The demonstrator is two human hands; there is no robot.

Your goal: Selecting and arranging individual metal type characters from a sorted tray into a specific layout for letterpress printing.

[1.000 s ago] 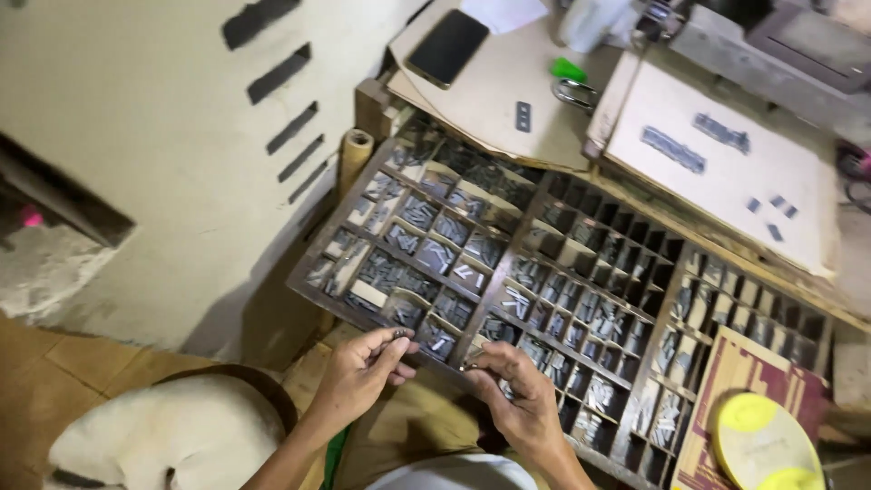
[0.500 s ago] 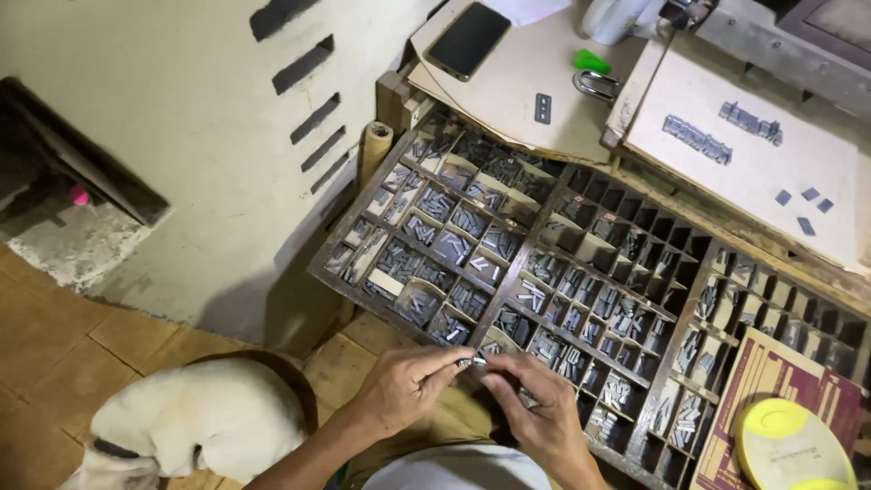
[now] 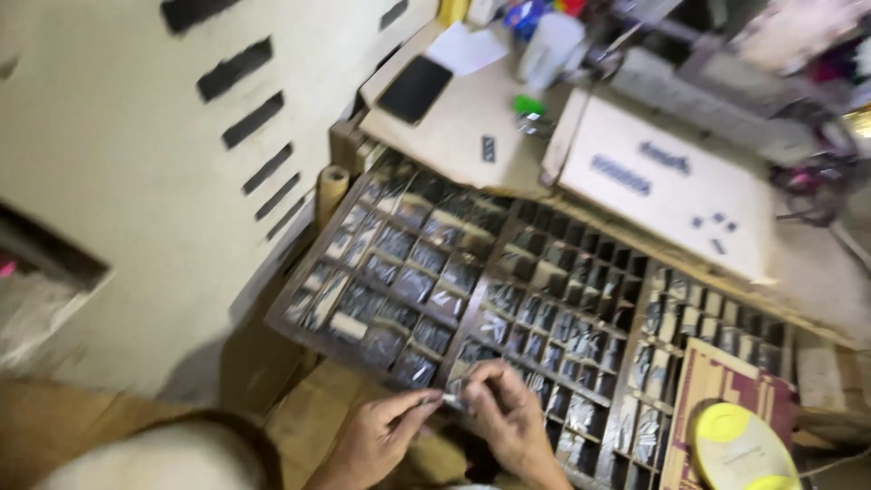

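Currently, both hands meet at the near edge of the dark wooden compartmented type tray (image 3: 544,299), which holds small grey metal pieces. The left hand (image 3: 376,436) has its fingers (image 3: 419,406) pinched nearly closed on one end of a small silvery metal piece (image 3: 451,399). The right hand (image 3: 510,419) curls its fingers (image 3: 481,386) closed around the other end. Motion blur hides the exact contact. Beyond the tray, a black flat phone (image 3: 415,89) lies on the beige counter (image 3: 463,127).
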